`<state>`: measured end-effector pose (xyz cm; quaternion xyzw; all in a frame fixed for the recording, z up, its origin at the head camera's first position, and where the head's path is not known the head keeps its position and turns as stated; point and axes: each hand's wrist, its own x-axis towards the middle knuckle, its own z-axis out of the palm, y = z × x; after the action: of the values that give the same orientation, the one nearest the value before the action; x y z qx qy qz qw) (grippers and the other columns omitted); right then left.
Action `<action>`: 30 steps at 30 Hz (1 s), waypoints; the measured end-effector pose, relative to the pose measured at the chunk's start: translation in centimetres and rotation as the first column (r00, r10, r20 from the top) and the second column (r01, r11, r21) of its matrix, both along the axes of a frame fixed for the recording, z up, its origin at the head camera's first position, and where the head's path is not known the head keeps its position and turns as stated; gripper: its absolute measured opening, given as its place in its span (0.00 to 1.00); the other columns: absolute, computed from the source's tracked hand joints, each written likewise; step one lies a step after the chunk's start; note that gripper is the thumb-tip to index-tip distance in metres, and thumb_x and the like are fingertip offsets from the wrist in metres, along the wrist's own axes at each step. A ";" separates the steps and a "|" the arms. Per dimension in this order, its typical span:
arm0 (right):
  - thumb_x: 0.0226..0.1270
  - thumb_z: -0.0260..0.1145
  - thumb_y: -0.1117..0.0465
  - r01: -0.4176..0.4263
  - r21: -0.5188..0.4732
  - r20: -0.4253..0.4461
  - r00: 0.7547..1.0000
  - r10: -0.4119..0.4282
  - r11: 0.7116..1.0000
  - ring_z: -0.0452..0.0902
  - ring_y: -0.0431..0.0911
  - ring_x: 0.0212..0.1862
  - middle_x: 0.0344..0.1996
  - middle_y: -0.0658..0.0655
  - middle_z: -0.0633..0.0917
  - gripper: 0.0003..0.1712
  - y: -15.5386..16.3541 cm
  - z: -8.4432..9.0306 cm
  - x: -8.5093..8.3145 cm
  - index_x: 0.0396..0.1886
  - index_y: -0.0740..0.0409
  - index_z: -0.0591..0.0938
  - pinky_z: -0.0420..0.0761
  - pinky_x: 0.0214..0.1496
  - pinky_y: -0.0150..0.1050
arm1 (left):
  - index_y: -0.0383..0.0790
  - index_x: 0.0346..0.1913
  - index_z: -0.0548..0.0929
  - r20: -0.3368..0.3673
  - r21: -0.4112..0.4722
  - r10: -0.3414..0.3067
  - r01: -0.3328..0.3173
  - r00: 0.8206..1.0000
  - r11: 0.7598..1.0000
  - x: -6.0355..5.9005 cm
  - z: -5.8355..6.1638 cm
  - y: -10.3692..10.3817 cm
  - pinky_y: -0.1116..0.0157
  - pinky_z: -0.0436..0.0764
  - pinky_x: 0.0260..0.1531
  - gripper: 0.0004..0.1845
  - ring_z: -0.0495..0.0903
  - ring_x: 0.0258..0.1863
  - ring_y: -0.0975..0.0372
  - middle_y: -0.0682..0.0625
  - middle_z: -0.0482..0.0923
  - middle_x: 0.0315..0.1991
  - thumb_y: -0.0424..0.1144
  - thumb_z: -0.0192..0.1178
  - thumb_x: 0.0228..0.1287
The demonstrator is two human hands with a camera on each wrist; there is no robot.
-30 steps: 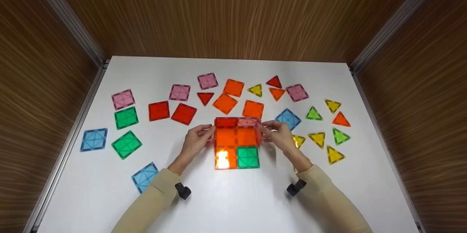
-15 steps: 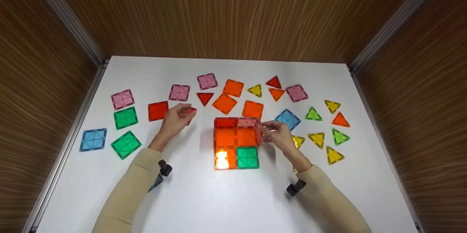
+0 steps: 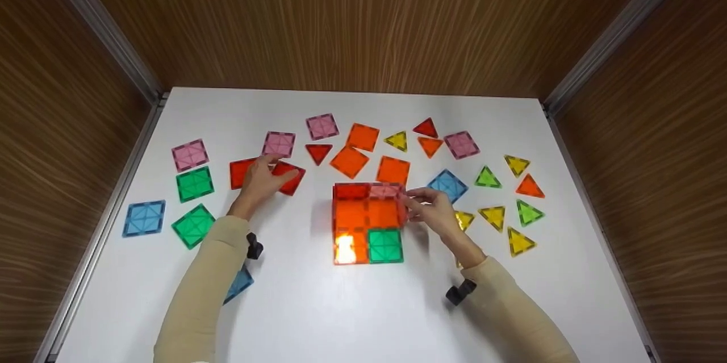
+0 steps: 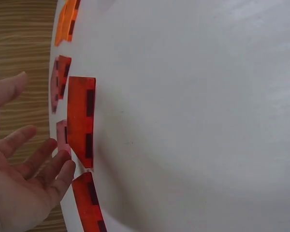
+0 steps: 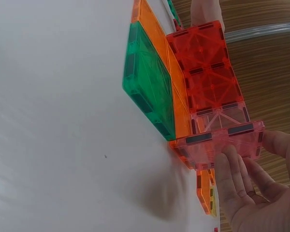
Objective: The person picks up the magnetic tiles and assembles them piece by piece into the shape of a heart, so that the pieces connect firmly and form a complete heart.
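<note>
In the head view my left hand (image 3: pixel 261 184) reaches over two red square magnetic tiles (image 3: pixel 292 181) lying on the white table. Its fingers are spread loosely, and the left wrist view shows the fingertips right beside the red tile (image 4: pixel 80 121), thumb apart. My right hand (image 3: pixel 434 209) pinches an upright pink square tile (image 5: pixel 222 145) at the right side of the build, fingers on its outer face and thumb at its upper edge. The build has a flat base of orange tiles (image 3: pixel 351 214) and one green tile (image 3: pixel 385 246), with red and pink tiles standing along its back.
Loose pink (image 3: pixel 322 126), orange (image 3: pixel 363 137), green (image 3: pixel 195 183) and blue tiles (image 3: pixel 144 218) lie around the build. Several yellow triangles (image 3: pixel 521 241) are at the right, among green and orange ones. Wood-grain panels (image 3: pixel 363 22) enclose the table's back and sides.
My left hand has left the build's left side and moved left to the red tiles. It tilted one up, and that tile now lies flat again. My right hand stays put.
</note>
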<state>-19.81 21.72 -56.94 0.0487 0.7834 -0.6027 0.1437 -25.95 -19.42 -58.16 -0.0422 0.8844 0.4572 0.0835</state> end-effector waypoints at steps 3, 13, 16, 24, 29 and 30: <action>0.73 0.72 0.51 0.000 0.001 0.001 1.000 0.000 1.000 0.86 0.43 0.35 0.42 0.58 0.87 0.24 0.0 0.0 -0.1 0.60 0.63 0.85 0.91 0.44 0.38 | 0.38 0.78 0.67 0.025 -0.013 0.010 -0.010 1.000 1.000 -0.2 -0.3 -0.1 0.45 0.72 0.76 0.41 0.66 0.77 0.43 0.36 0.67 0.78 0.54 0.68 0.70; 0.73 0.73 0.52 0.004 0.013 -0.009 1.000 -0.004 1.000 0.85 0.42 0.33 0.42 0.59 0.88 0.23 0.0 0.0 0.0 0.59 0.63 0.85 0.91 0.42 0.36 | 0.37 0.78 0.67 0.016 -0.119 -0.005 0.007 1.000 0.993 -0.7 -1.1 0.9 0.43 0.69 0.77 0.43 0.64 0.75 0.42 0.35 0.68 0.75 0.52 0.71 0.66; 0.73 0.72 0.54 0.000 0.002 -0.024 1.000 0.000 1.000 0.85 0.42 0.32 0.40 0.57 0.87 0.23 0.1 0.0 0.0 0.59 0.64 0.85 0.90 0.41 0.35 | 0.35 0.76 0.70 -0.010 -0.175 -0.012 0.010 1.000 0.984 -0.7 -1.4 1.4 0.43 0.71 0.74 0.44 0.64 0.73 0.42 0.33 0.68 0.73 0.52 0.74 0.63; 0.74 0.71 0.54 -0.011 0.001 -0.028 1.000 0.011 1.000 0.85 0.43 0.33 0.42 0.60 0.87 0.22 0.0 0.1 0.1 0.59 0.63 0.85 0.90 0.42 0.34 | 0.37 0.76 0.71 0.000 -0.287 -0.032 0.030 1.000 0.957 -0.6 -1.7 2.1 0.42 0.71 0.75 0.45 0.60 0.74 0.41 0.32 0.64 0.74 0.51 0.76 0.60; 0.75 0.71 0.53 -0.014 0.013 -0.020 1.000 0.014 1.000 0.84 0.44 0.34 0.43 0.59 0.87 0.22 0.0 0.0 0.0 0.60 0.62 0.85 0.90 0.43 0.34 | 0.37 0.73 0.75 0.000 -0.287 -0.047 0.045 0.999 0.957 -0.4 -1.5 2.3 0.44 0.72 0.72 0.39 0.62 0.70 0.41 0.32 0.67 0.70 0.49 0.74 0.61; 0.75 0.71 0.53 -0.013 0.013 -0.022 1.000 0.013 1.000 0.84 0.44 0.34 0.42 0.58 0.87 0.22 0.0 0.0 0.1 0.60 0.62 0.85 0.90 0.43 0.34 | 0.37 0.72 0.76 0.000 -0.278 -0.043 0.041 0.999 0.960 -0.3 -1.5 2.4 0.44 0.73 0.71 0.38 0.63 0.69 0.41 0.32 0.67 0.69 0.48 0.74 0.61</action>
<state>-19.74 21.71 -56.90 0.0379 0.7892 -0.5972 0.1385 -26.26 -17.05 -59.64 -0.0333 0.9408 0.3268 0.0838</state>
